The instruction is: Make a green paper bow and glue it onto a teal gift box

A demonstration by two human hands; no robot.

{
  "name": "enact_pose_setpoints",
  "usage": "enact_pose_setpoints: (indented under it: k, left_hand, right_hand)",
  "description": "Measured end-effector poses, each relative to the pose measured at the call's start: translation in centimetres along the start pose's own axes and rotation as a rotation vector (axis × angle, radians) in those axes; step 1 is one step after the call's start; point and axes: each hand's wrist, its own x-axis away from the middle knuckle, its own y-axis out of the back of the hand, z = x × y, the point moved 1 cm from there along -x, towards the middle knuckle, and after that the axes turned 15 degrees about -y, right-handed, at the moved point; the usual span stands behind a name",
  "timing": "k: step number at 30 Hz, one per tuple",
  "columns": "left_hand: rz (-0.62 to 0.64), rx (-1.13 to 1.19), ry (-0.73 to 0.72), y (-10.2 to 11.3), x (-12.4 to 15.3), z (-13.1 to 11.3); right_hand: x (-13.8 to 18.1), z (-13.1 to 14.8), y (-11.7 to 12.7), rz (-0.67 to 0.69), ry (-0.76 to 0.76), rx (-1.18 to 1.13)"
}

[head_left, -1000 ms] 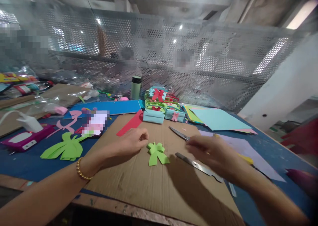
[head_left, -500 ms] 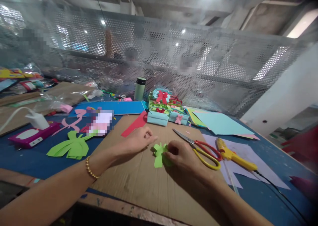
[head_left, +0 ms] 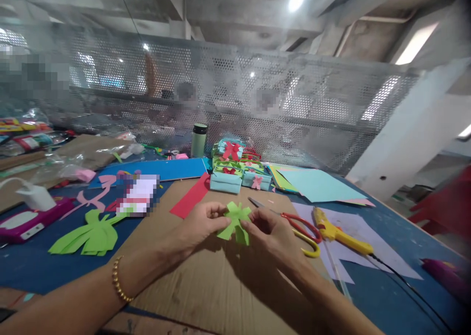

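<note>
Between my two hands is a light green paper bow [head_left: 237, 221], raised a little above the brown cardboard sheet [head_left: 206, 281]. My left hand [head_left: 206, 224] pinches its left side between thumb and fingers. The right side is pinched by my right hand [head_left: 274, 229]. Just beyond my right hand lie scissors [head_left: 303, 229] with red and yellow handles, partly hidden by that hand. A yellow glue gun [head_left: 340, 237] rests on pale purple paper farther right. Red paper [head_left: 190, 195] lies past my left hand.
Small paper boxes with bows [head_left: 226, 179] stand at the back, beside a green flask [head_left: 199, 141]. Cut green paper strips [head_left: 88, 234] and a purple power strip [head_left: 35, 222] lie left. Coloured sheets [head_left: 320, 184] are stacked back right. The glue gun's cord [head_left: 408, 286] runs toward the front right.
My left hand has come right and taken hold of the green bow, which lay on the cardboard at my right hand. Both hands now hold it up. The view has shifted slightly.
</note>
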Motion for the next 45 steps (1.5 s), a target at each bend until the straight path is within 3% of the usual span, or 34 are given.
enact_pose_setpoints:
  k: [5, 7, 10, 13, 19, 27, 35, 45]
  left_hand:
    - [0.004, 0.005, 0.041, -0.2, 0.2, -0.1]
    - [0.017, -0.009, 0.042, -0.3, 0.3, 0.0]
    - [0.044, -0.045, 0.036, -0.4, 0.5, 0.4]
    - [0.060, -0.079, 0.023, -0.4, 0.5, 0.8]
    - [0.111, -0.087, 0.004, -0.6, 0.8, 0.9]
    - [0.170, 0.001, 0.113, -0.9, 1.2, 0.2]
    - [0.149, -0.002, 0.136, -0.8, 1.0, 0.0]
    - [0.156, -0.014, 0.152, -0.6, 1.0, 0.1]
  right_hand:
    - [-0.1, 0.2, 1.0, -0.226, 0.139, 0.051]
    - [0.0, 0.4, 1.0, -0.145, 0.146, 0.011]
    - [0.0, 0.4, 0.6, 0.064, 0.026, -0.107]
    - [0.0, 0.1, 0.3, 0.131, -0.051, -0.216]
    - [-0.1, -0.1, 0.1, 0.103, -0.079, -0.281]
    - [0.3, 0.3, 0.1, 0.073, -0.026, -0.197]
    - [0.9, 0.8, 0.4, -0.047, 0.202, -0.010]
    - [0.9, 0.5, 0.5, -0.020, 0.371, 0.035]
